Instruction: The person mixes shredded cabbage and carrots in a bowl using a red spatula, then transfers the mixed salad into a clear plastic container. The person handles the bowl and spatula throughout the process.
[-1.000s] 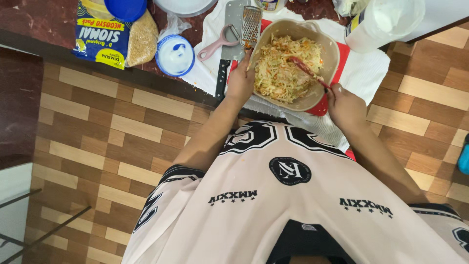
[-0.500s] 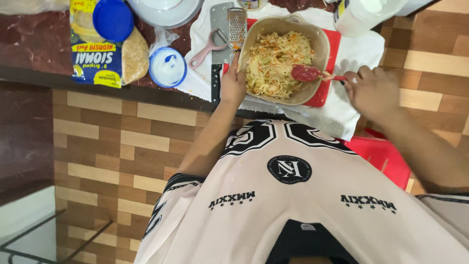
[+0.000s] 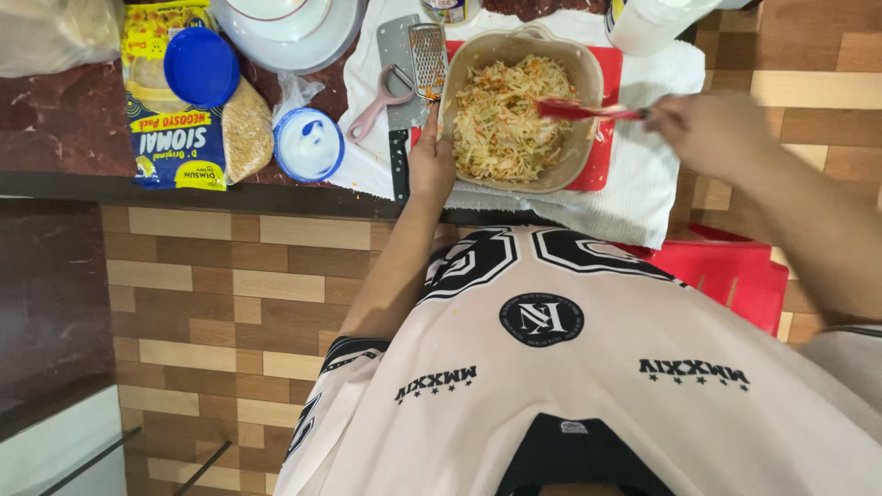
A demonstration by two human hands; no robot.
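- The left hand [image 3: 432, 161] grips the near left rim of the beige bowl [image 3: 560, 170], fingers closed on its edge, just as it did half a second ago.
- The bowl sits on a red cutting board [image 3: 602, 152] over a white cloth [image 3: 643, 184] at the counter's edge, full of shredded cabbage and carrot [image 3: 505, 124].
- The right hand [image 3: 712, 133] is closed on the handle of a red spatula [image 3: 574, 110], which lies across the bowl's right rim; half a second ago the hand was off the handle, fingers apart.
- The spatula blade now lies higher over the shreds than before.
- Left of the bowl lie a metal grater [image 3: 427, 55], a black-handled knife [image 3: 400, 165], a pink peeler [image 3: 377, 110], a blue-rimmed lid [image 3: 308, 145] and a yellow-and-blue wrapper packet [image 3: 175, 138].
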